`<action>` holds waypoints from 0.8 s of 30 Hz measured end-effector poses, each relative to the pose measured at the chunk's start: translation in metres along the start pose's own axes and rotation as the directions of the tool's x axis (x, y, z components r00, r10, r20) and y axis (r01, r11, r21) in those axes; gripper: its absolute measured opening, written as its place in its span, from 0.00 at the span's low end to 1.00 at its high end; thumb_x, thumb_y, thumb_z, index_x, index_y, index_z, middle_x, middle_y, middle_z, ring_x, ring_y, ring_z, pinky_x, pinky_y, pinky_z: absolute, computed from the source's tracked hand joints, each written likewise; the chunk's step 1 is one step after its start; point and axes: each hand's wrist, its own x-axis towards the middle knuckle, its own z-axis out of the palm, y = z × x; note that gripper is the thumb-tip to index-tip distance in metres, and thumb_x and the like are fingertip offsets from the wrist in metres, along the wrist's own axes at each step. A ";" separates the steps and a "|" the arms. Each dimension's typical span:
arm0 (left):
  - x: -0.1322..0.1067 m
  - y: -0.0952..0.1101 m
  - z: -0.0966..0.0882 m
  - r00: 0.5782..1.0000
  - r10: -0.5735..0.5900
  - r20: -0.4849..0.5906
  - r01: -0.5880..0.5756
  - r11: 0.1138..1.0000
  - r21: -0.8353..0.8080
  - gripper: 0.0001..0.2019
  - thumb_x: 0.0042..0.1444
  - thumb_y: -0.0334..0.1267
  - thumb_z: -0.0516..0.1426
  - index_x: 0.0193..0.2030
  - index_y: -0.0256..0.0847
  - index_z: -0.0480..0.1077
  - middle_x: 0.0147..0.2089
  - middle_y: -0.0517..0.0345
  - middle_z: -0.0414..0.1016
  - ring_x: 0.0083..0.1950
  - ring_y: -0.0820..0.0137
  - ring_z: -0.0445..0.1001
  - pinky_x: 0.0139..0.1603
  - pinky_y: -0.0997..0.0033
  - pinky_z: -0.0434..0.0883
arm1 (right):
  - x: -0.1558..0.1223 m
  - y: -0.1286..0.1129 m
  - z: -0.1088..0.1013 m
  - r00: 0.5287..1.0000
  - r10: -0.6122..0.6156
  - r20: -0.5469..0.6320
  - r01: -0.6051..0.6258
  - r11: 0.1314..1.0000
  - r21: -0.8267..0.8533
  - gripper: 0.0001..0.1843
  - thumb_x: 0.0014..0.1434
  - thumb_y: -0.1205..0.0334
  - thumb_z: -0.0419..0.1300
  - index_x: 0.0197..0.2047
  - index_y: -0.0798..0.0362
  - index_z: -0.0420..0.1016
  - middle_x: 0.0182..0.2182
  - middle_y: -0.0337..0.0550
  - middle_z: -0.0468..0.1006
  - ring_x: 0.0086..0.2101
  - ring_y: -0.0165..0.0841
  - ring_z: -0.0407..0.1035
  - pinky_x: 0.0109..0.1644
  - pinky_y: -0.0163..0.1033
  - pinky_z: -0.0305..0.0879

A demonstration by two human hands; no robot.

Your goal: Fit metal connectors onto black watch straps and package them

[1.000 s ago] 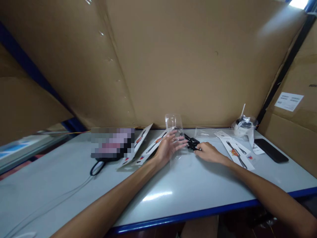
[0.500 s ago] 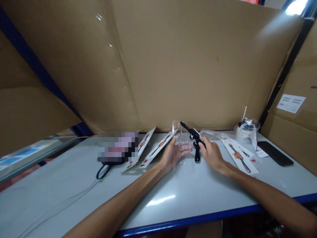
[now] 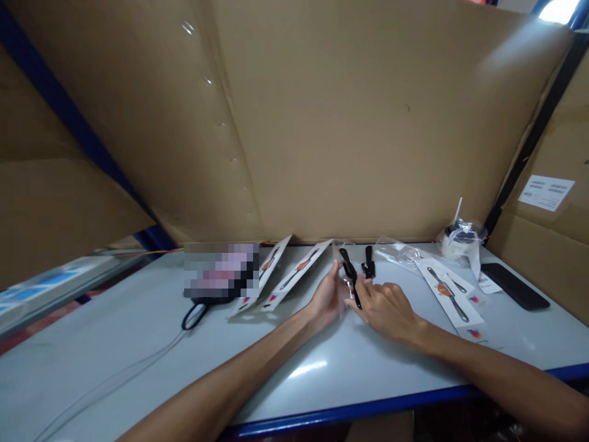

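Observation:
My left hand (image 3: 327, 291) is wrapped round the edge of a clear plastic blister shell (image 3: 341, 301), held upright near the table's middle. My right hand (image 3: 386, 307) grips a black spokeshave (image 3: 350, 270) by its lower end, and the tool lies against the shell, its upper handle pointing away from me. How deep it sits in the shell I cannot tell. A second black spokeshave (image 3: 369, 263) is on the table just behind my right fingers, its lower part hidden by them.
Two printed cards (image 3: 301, 267) with tool pictures lean at the left beside a blurred-out dark device (image 3: 221, 270) with a cable. To the right lie more printed cards (image 3: 446, 294), clear plastic (image 3: 398, 248), a black phone (image 3: 515, 285) and a bagged cup (image 3: 460, 239). Cardboard (image 3: 322, 123) walls the back.
My right hand has brought one spokeshave left and down against the plastic shell. My left fingers, spread before, have closed round the shell. The other spokeshave now shows farther back.

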 end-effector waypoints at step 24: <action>-0.005 0.016 0.000 0.999 -0.018 -0.043 0.014 0.996 -0.091 0.22 0.71 0.48 0.44 0.58 0.35 0.69 0.41 0.43 0.80 0.38 0.61 0.82 0.37 0.63 0.79 | 0.013 0.049 0.001 0.882 0.006 -0.471 0.123 0.962 0.243 0.17 0.73 0.57 0.51 0.48 0.53 0.81 0.40 0.47 0.80 0.38 0.35 0.73 0.41 0.39 0.67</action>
